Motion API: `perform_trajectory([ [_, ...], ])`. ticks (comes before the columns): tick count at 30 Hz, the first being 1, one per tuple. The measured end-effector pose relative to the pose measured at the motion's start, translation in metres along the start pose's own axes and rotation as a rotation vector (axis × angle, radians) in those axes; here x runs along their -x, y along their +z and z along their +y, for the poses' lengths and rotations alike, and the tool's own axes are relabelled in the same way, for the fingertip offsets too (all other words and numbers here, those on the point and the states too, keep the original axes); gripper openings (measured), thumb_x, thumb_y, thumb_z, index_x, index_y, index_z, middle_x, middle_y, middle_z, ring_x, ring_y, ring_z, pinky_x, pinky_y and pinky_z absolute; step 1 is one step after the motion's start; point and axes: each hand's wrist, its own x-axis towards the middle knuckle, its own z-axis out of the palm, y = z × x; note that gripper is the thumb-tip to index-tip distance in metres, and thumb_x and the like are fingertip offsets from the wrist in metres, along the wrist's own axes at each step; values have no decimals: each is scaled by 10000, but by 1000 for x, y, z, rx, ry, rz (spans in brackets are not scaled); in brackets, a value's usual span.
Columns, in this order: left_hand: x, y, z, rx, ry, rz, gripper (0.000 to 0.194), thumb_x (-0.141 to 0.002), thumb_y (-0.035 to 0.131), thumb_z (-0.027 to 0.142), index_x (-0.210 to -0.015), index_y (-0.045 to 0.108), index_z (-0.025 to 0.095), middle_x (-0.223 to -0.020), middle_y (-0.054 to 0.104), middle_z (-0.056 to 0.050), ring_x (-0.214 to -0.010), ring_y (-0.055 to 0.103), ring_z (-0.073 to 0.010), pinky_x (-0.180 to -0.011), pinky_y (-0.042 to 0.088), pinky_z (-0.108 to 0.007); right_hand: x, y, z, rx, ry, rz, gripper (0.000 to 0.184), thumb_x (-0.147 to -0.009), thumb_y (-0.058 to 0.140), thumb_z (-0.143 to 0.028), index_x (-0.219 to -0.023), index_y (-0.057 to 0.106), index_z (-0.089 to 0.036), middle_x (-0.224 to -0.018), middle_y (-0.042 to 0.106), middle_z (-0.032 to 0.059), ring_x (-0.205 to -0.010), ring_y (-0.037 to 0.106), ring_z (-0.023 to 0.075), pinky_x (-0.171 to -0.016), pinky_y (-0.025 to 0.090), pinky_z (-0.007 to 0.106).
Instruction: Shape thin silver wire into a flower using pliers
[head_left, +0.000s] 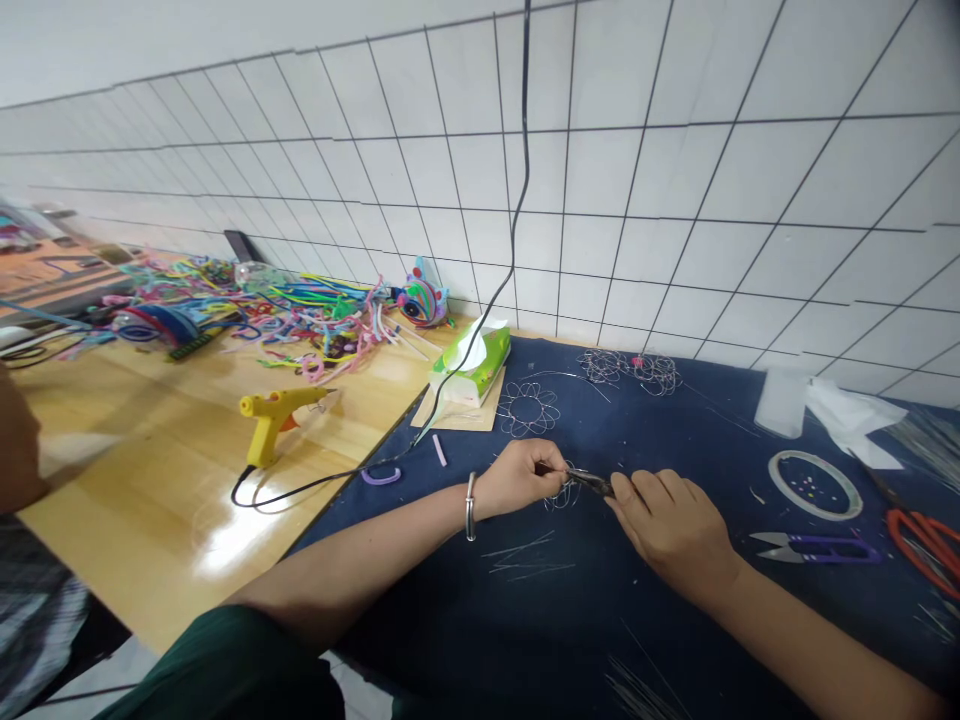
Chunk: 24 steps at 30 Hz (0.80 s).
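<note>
Head view. Left hand [525, 478]: grip pinched on looped wire [562, 493]. Right hand [671, 528]: grip closed around dark pliers [591, 483], tips beside left hand. Looped wire between hands, over dark blue cloth [465, 620]; purple-handled snips [825, 543] rightward.

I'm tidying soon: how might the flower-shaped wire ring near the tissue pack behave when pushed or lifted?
The wire ring is probably light: thin strands around an open centre. Its well-rounded loops suggest springy rather than limp wire, though likely easily bent. Lying flat, it seems unlikely to roll.
</note>
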Motion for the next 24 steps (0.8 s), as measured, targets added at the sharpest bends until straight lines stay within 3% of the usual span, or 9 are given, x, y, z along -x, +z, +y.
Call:
perform_trajectory([
  [11, -5, -5, 0, 153, -75, -112, 123, -732, 575, 220, -745, 592, 99, -634, 549, 4, -522, 447, -46, -492, 354, -160, -2, -1, -2, -108, 111, -26, 225, -824, 497, -290, -981, 596, -163, -774, 521, 62, -720, 421, 157, -649, 299, 295],
  [18, -4, 0, -4, 82, -10, -37, 82, -728, 554, 177, -716, 579, 100, -623, 531, 11, -518, 433, -42, -482, 345, -152, -4, -6, -7, -140, 168, -94, 236, -818, 494, -286, -983, 593, -148, -773, 511, 73, -737, 421, 174, -663, 309, 305],
  [24, -3, 3, -4, 78, -18, -14, 79, -722, 556, 172, -704, 578, 98, -611, 527, 13, -520, 434, -42, -476, 344, -146, -6, -8, -8, -150, 183, -70, 229, -817, 493, -288, -963, 596, -143, -765, 506, 69, -722, 426, 166, -649, 313, 296],
])
